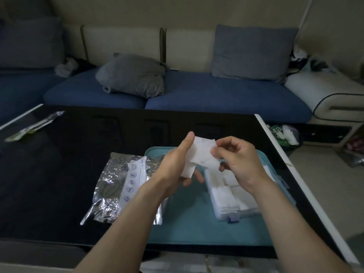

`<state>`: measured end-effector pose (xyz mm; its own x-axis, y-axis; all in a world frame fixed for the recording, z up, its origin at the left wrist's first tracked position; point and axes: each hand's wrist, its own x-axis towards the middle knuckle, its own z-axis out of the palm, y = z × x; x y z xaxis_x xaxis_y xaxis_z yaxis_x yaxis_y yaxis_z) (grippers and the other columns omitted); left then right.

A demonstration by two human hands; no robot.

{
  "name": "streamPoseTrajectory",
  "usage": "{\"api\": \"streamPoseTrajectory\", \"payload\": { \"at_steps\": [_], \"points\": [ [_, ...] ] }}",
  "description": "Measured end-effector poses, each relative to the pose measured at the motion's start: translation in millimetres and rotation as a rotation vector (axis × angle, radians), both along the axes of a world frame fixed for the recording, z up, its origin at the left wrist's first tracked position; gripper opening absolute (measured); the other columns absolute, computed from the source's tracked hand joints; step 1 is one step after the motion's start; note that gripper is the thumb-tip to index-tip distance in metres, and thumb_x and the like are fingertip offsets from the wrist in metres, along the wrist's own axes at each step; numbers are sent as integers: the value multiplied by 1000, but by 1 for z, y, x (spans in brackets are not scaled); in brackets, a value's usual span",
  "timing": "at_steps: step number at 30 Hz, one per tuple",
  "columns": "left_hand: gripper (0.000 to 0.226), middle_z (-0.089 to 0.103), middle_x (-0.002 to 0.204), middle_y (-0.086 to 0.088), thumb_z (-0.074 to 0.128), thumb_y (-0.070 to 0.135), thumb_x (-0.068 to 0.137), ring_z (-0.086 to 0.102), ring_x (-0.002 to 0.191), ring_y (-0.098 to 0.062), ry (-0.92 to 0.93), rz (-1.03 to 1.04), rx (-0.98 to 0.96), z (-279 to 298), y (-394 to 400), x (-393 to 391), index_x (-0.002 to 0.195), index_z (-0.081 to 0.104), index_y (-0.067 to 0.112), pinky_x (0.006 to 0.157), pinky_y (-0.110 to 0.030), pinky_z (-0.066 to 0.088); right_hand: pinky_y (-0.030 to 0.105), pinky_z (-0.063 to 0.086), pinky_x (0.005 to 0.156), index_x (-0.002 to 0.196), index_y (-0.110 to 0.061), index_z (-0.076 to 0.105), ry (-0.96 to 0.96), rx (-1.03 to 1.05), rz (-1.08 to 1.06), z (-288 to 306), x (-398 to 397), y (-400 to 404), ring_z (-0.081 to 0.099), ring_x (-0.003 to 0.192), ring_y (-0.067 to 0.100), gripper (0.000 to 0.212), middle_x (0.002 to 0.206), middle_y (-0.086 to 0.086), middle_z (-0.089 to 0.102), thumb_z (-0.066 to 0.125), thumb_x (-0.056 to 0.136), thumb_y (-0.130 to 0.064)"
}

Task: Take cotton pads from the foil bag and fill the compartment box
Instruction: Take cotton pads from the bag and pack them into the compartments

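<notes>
Both my hands hold a small stack of white cotton pads point(202, 154) above the teal tray point(187, 223). My left hand point(177, 168) grips the stack from the left, thumb up along its side. My right hand point(236, 158) pinches the stack's right edge with curled fingers. The crinkled silver foil bag point(118, 186) lies flat on the table to the left, partly over the tray's edge. The clear compartment box point(228, 196) sits on the tray below my right hand, and white pads fill the compartments I can see.
The dark glossy table point(59, 174) has a white edge on the right. A long clear wrapper point(33, 126) lies at its far left. A blue sofa with grey cushions point(132, 75) stands behind. A bag of waste point(285, 134) sits on the floor to the right.
</notes>
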<state>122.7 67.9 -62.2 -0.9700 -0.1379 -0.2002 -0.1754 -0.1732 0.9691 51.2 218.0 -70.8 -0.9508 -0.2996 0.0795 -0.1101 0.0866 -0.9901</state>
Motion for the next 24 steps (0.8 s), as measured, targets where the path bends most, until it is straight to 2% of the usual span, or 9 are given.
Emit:
{"api": "streamPoseTrajectory", "payload": {
  "at_steps": [3, 5, 8, 12, 14, 16, 19, 22, 24],
  "points": [
    [28, 71, 74, -9, 43, 29, 105, 61, 48, -21, 109, 77, -73, -4, 6, -4, 102, 64, 10, 37, -23, 27, 22, 52, 58, 88, -23, 73, 117, 51, -11, -1, 0, 6, 68, 77, 6, 8, 84, -6, 73, 79, 86, -18],
    [24, 71, 74, -8, 44, 23, 105, 61, 49, -20, 131, 105, -73, -6, 8, -5, 101, 63, 10, 36, -21, 29, 20, 52, 65, 88, -28, 72, 176, 68, -45, -1, -3, 11, 68, 81, 5, 9, 85, -8, 73, 78, 87, -21],
    [22, 71, 76, -9, 46, 23, 105, 62, 50, -20, 130, 120, -33, -7, 11, -6, 102, 62, 8, 36, -20, 29, 23, 52, 69, 92, -26, 70, 190, -10, -78, 6, -8, 25, 69, 79, 7, 9, 84, -7, 73, 75, 88, -19],
    [26, 65, 58, -11, 51, 25, 102, 51, 42, -15, 114, 84, -330, -10, 14, -6, 92, 67, 7, 39, -22, 30, 18, 52, 66, 85, -28, 75, 213, -48, 149, 21, -8, 45, 69, 74, 4, 11, 82, -7, 76, 79, 74, -26],
    [35, 61, 53, -13, 55, 32, 101, 42, 37, -13, 104, 29, -393, -10, 20, -6, 82, 67, 4, 38, -21, 29, 22, 54, 71, 81, -33, 77, 210, 32, 210, 19, -8, 49, 71, 79, 7, 13, 85, -6, 77, 82, 73, -25],
    [37, 59, 50, -12, 56, 32, 100, 40, 36, -12, 88, -33, -402, -9, 26, -6, 73, 64, 8, 38, -21, 28, 26, 53, 73, 84, -31, 76, 246, 158, 179, 13, -9, 48, 70, 78, 7, 17, 85, -8, 76, 86, 75, -21],
    [37, 57, 48, -13, 59, 24, 97, 38, 36, -13, 64, -87, -427, -11, 34, -9, 61, 60, 17, 40, -20, 27, 21, 50, 69, 93, -30, 74, 277, 259, 115, 6, -10, 50, 62, 70, 1, 22, 78, -11, 72, 87, 77, -27],
    [35, 55, 47, -13, 59, 22, 96, 35, 38, -16, 37, -110, -440, -14, 37, -11, 61, 58, 16, 42, -21, 26, 24, 52, 73, 100, -27, 74, 251, 332, 145, 4, -11, 53, 60, 75, 3, 21, 83, -10, 68, 82, 82, -33],
    [23, 56, 49, -13, 62, 16, 95, 37, 38, -16, 39, -146, -392, -13, 35, -10, 72, 61, 13, 42, -22, 28, 28, 56, 78, 98, -25, 73, 229, 373, 159, 3, -12, 54, 64, 82, 6, 15, 89, -9, 71, 78, 86, -33]
  ]
}}
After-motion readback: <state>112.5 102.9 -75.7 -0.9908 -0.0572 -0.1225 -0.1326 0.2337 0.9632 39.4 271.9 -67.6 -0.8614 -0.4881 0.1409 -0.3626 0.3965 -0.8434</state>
